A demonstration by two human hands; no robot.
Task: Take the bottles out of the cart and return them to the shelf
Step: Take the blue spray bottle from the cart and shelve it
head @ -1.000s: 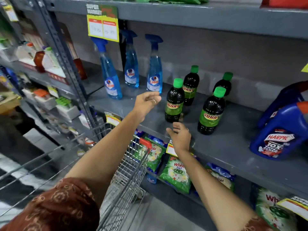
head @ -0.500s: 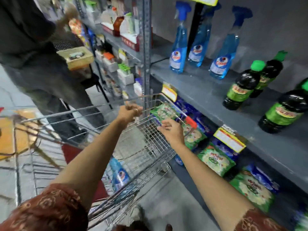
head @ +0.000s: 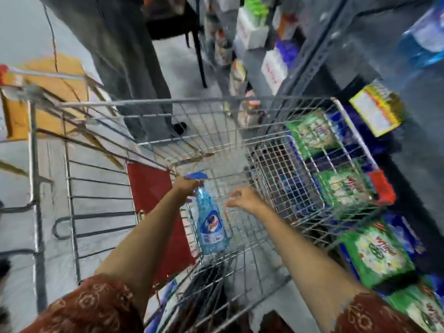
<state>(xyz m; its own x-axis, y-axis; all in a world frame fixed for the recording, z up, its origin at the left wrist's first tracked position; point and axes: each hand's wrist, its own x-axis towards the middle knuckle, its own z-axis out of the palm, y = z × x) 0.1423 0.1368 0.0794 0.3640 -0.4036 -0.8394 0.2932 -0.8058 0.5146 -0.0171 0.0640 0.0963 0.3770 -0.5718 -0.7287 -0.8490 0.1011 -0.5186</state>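
Observation:
A blue spray bottle (head: 211, 227) with a blue trigger head stands inside the wire shopping cart (head: 216, 102). My left hand (head: 186, 188) is closed around its neck just under the trigger. To the right of the bottle my right hand (head: 242, 197) hovers inside the cart with its fingers curled apart, holding nothing. The grey shelf (head: 413, 97) runs along the right side, and part of another blue bottle (head: 425, 42) shows on it at the top right. The picture is blurred by motion.
Another person in grey trousers (head: 125, 63) stands just beyond the cart's far end. Green detergent packs (head: 374, 251) fill the lower shelf on the right. A yellow price tag (head: 376, 112) hangs on the shelf edge. A red panel (head: 153, 195) lines the cart's near end.
My view swung from the shelf down into the cart. Both hands dropped from the cart rim into it, and my left hand took hold of the blue spray bottle.

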